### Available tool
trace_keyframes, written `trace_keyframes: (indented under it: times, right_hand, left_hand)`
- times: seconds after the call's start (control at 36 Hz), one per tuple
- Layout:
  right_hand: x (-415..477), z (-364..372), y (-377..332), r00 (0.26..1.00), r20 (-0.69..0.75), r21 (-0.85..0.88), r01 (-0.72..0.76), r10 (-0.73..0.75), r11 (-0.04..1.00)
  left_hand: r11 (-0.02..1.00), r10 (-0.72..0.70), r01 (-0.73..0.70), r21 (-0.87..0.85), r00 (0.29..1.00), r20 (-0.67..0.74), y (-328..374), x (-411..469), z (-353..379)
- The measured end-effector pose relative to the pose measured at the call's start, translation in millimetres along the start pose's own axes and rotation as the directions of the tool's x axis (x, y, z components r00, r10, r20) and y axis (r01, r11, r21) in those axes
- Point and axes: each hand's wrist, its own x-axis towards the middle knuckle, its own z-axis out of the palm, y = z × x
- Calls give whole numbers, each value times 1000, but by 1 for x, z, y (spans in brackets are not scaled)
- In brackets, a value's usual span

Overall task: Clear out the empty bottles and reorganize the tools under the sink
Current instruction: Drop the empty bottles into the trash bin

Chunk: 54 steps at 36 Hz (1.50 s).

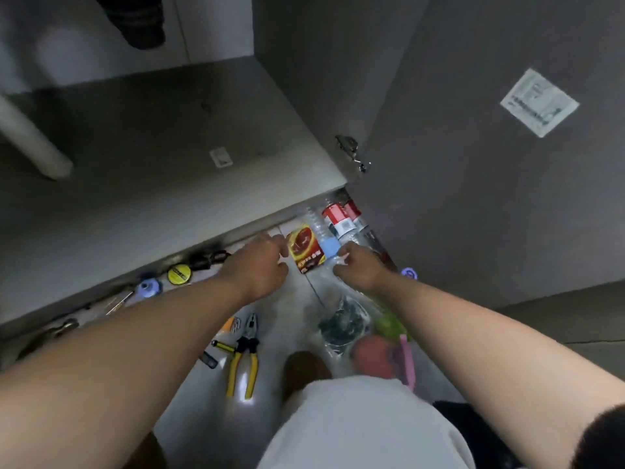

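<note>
Clamping right grip (360, 269) round clear bottle with blue label (328, 246), which lies on tiled floor (203, 418) just in front of open sink cabinet's front edge. Holding left grip (260, 262) out toward brown-and-red labelled bottle (303, 249), just left of blue-labelled one; cannot tell whether closed, apart or in contact with that bottle, with fingertips hidden behind knuckles. Noting two more bottles with red-and-white labels (335, 219) further back, between cabinet edge and open cabinet door (473, 198). Noting white printed sticker (539, 103) on door's inner face, metal hinge (351, 152) at its edge. Seeing grey cabinet floor (152, 130) above, with white drain pipe (30, 137) at far left and small white label (220, 157) stuck on it. Listing tools on floor along cabinet edge, left of left grip: dark scissors-like tool (209, 257), round yellow-black tape measure (178, 274), blue roll (148, 288), thin screwdriver (120, 302). Spotting yellow-handled pliers (246, 345) on floor between forearms, small yellow-handled tool (223, 346) just beside, orange pack (230, 324) just above. Spotting clear plastic bag with dark contents (341, 324) below right grip, plus green item (389, 324), orange-red round item (370, 353) and pink strip (407, 360) near it, all blurred. Spotting purple cap-like thing (409, 273) just right of right wrist.
</note>
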Motion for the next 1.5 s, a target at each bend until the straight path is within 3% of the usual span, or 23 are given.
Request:
trace_keyframes:
  times: [0.11,0.17,0.28,0.44,0.56,0.67,0.75,0.83,0.94,1.0,1.08,1.17,1.28,1.5]
  right_hand:
    - [56,32,5,989,-48,-241,-149,141,959]
    - [76,43,8,979,-70,-269,-203,191,942]
    - [101,58,13,962,-92,-180,-271,258,945]
    - [113,69,15,969,-22,-196,-246,246,949]
    - [96,63,7,965,-55,-78,-259,256,963]
    - [58,54,-4,960,32,203,-278,277,939]
    - [28,55,-10,963,132,458,-270,235,847]
    - [5,57,-17,970,223,595,-212,93,775]
    - [7,52,-18,951,307,568,-147,-43,810]
    - [24,47,-15,975,220,580,-107,-29,807]
    - [67,41,-5,985,-131,398,-49,110,916]
    - [106,40,9,923,-336,73,-173,188,982]
    - [135,42,19,913,-295,-77,-315,281,946]
    - [143,66,9,906,-151,3,-400,396,916]
  left_hand:
    - [909,-155,169,-381,986,69,-24,16,32]
    - [832,-207,236,-501,972,115,-34,22,44]
    - [716,-256,303,-629,952,167,-49,30,65]
    - [575,-254,349,-740,936,243,-49,41,83]
    - [442,-245,358,-822,930,273,-41,49,85]
    - [288,-225,343,-894,932,285,-19,54,78]
    - [276,-194,276,-920,954,228,-6,55,71]
    - [268,-161,241,-933,966,203,-1,55,68]
    - [334,-213,193,-923,969,125,-8,56,66]
    - [380,-276,201,-903,956,97,-16,57,65]
    - [419,-344,223,-880,936,73,-30,54,66]
    - [395,-333,236,-888,938,101,-40,46,69]
    - [327,-328,271,-905,931,161,-45,37,72]
    - [285,-318,300,-910,926,206,-43,31,75]
